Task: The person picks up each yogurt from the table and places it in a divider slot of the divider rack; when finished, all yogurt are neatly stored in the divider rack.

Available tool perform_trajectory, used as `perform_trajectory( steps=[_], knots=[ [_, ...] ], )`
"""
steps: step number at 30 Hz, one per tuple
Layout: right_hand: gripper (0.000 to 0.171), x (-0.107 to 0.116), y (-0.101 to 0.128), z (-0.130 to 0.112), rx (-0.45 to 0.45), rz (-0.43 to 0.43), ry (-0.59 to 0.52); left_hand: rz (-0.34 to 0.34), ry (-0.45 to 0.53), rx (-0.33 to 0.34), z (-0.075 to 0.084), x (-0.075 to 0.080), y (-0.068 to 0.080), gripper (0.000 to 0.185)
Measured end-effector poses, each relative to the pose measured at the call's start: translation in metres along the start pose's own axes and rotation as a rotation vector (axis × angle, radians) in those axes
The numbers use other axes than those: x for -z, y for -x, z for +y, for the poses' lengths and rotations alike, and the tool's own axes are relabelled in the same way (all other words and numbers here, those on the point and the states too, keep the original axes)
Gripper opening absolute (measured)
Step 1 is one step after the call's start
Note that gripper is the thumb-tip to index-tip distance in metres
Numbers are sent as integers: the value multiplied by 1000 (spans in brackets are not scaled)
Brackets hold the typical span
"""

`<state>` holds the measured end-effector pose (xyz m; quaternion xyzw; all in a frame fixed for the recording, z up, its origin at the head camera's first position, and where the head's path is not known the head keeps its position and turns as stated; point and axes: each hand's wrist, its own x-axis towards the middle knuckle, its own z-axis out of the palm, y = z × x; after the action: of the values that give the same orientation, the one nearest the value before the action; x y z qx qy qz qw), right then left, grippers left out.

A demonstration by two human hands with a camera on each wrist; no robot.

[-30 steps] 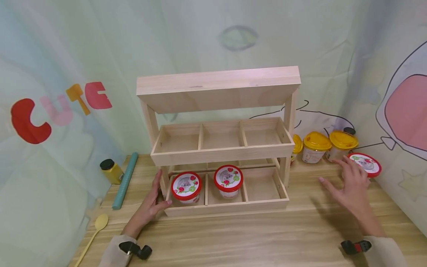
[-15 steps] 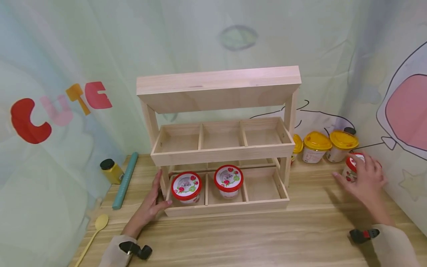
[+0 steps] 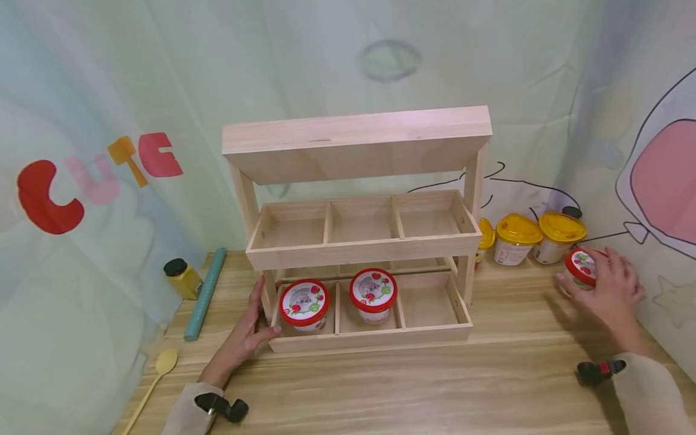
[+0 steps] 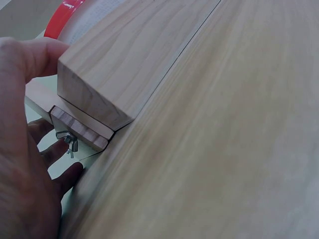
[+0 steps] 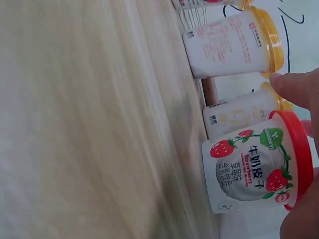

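A two-tier wooden display rack (image 3: 359, 260) stands mid-table, each tier divided into compartments. My left hand (image 3: 247, 332) grips its lower left end, the thumb at the front corner and the other fingers around the side; the left wrist view shows the lower tray's corner (image 4: 94, 84) by the thumb. Two red-lidded cups sit in the lower tier, one in the left compartment (image 3: 304, 304) and one in the middle (image 3: 373, 294). At the far right my right hand (image 3: 611, 296) holds another red-lidded strawberry cup (image 5: 249, 169) around its lid.
Yellow-lidded tubs (image 3: 513, 240) line the back right, beside the rack. On the left lie a teal rolling stick (image 3: 205, 296) and a yellow spoon (image 3: 165, 362), near a dark-capped yellow jar (image 3: 183, 280). Printed curtains (image 3: 326, 60) bound the table behind and at the sides.
My right hand has moved right and closed around the strawberry cup, whose lid has tipped and turned. The left hand and the rack have stayed put.
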<state>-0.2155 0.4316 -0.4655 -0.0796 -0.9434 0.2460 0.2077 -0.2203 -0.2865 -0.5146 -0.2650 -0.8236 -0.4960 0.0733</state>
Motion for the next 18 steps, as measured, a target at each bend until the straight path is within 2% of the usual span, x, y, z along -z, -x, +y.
perform_trajectory(
  steps=[7,18],
  knots=[
    [83,-2,-5,9,-3,19,-38,-6,-8,-25,0,0,1,112],
    [60,-8,-4,12,10,82,-134,-5,-3,-44,-1,-1,2,112]
  ],
)
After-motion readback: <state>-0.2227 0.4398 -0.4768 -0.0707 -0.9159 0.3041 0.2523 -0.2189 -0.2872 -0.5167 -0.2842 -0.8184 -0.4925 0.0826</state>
